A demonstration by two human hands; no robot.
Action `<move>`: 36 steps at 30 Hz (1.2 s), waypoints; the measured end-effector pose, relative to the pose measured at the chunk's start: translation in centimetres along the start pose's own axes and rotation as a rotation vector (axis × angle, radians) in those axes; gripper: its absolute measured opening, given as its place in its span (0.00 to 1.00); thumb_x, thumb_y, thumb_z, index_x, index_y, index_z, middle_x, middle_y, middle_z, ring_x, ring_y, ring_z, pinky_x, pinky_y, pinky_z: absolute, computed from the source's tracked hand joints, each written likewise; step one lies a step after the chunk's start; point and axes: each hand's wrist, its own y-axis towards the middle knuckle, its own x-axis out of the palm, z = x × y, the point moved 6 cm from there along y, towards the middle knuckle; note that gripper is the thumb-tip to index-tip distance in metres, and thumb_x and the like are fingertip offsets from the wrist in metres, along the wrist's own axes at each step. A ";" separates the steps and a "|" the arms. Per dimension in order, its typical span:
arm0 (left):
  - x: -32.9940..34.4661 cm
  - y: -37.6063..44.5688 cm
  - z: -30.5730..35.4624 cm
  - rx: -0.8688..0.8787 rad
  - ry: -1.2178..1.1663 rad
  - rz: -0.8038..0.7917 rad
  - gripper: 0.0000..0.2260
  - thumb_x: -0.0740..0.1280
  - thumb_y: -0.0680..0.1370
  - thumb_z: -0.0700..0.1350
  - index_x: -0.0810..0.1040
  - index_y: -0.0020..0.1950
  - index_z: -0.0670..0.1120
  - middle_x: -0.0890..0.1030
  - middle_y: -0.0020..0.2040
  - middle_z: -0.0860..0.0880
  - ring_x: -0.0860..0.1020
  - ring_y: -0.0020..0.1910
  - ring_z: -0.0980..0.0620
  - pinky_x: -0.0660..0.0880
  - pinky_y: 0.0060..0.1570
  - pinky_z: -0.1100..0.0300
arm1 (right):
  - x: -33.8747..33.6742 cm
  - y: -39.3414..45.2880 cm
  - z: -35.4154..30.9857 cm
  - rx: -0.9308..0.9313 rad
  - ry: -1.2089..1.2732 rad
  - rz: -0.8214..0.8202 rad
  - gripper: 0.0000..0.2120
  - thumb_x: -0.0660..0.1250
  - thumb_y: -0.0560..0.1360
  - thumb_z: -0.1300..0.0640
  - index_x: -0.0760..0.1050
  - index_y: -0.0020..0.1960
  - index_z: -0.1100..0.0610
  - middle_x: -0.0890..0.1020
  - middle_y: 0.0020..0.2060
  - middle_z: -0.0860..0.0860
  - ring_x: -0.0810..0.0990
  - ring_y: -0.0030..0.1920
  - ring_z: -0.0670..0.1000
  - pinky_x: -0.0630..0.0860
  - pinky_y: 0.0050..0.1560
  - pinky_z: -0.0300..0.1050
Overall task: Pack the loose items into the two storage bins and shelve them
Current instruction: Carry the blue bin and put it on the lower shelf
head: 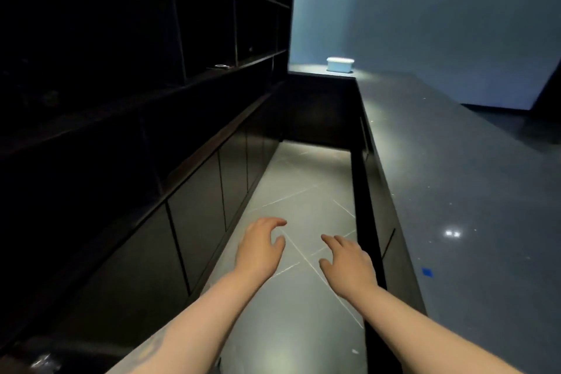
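Two bare forearms reach in from the 6 o'clock edge, nearest the camera, and stretch forward over a narrow aisle of grey tiled floor (303, 191) marked with pale thin lines. At about 7 o'clock from the centre, the left hand (261, 247) hovers palm down with its fingers loosely curled and apart, the thumb held away from them, gripping nothing. Just beside it toward 5 o'clock, the right hand (349, 261) hangs palm down too, fingers spread and slightly bent, likewise empty; the two hands are near each other but apart. Along the whole 9 o'clock side runs a tall black shelving unit (151, 70) with open compartments above and flat closed doors below; it is so dark that most of its contents cannot be made out, though a small pale round thing (221, 66) sits on a shelf ledge toward 11 o'clock. On the 3 o'clock side a long dark grey speckled countertop (455, 176) stretches away, with a small blue tape mark (427, 272) lying on it at 4 o'clock. At the far corner of that counter, toward 12 o'clock, a pale blue rectangular plastic storage bin with a white lid (340, 64) stands upright against a blue-grey wall (425, 9), well apart from both hands. Only this one bin is visible, and no loose items can be told in the gloom.
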 end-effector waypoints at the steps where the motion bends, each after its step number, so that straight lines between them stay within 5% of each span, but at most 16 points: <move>1: 0.8 1.3 0.6 0.020 0.000 -0.027 0.15 0.63 0.77 0.43 0.75 0.64 0.52 0.75 0.64 0.54 0.69 0.66 0.53 0.63 0.65 0.61 | -0.7 0.9 0.7 0.021 0.004 0.006 0.26 0.57 0.78 0.50 0.58 0.76 0.47 0.67 0.71 0.48 0.64 0.70 0.52 0.63 0.67 0.46; 8: 4.0 13.5 4.7 0.159 0.038 -0.139 0.16 0.63 0.77 0.46 0.74 0.65 0.51 0.73 0.66 0.51 0.70 0.66 0.51 0.65 0.68 0.52 | -7.4 9.1 4.3 0.130 -0.071 0.152 0.27 0.57 0.78 0.49 0.57 0.76 0.47 0.68 0.70 0.48 0.66 0.70 0.53 0.62 0.67 0.48; 14: 5.6 23.9 8.5 0.245 0.062 -0.094 0.16 0.61 0.78 0.46 0.73 0.66 0.52 0.73 0.67 0.53 0.69 0.67 0.50 0.66 0.66 0.53 | -12.7 15.8 8.1 0.203 -0.105 0.244 0.28 0.58 0.77 0.49 0.57 0.76 0.48 0.68 0.70 0.49 0.66 0.70 0.54 0.62 0.68 0.49; 27: 13.2 42.4 15.5 0.250 0.138 -0.076 0.17 0.61 0.76 0.46 0.73 0.66 0.52 0.72 0.67 0.51 0.69 0.66 0.49 0.67 0.64 0.53 | -19.6 32.4 17.8 0.180 -0.157 0.283 0.28 0.59 0.77 0.50 0.57 0.76 0.47 0.68 0.69 0.49 0.67 0.68 0.54 0.63 0.67 0.49; 36: 14.7 58.0 12.9 0.213 0.159 -0.034 0.17 0.61 0.76 0.47 0.73 0.65 0.53 0.72 0.66 0.52 0.71 0.64 0.49 0.68 0.62 0.54 | -19.0 50.6 19.2 0.165 -0.182 0.229 0.28 0.59 0.76 0.50 0.59 0.75 0.49 0.69 0.68 0.51 0.69 0.67 0.56 0.66 0.63 0.50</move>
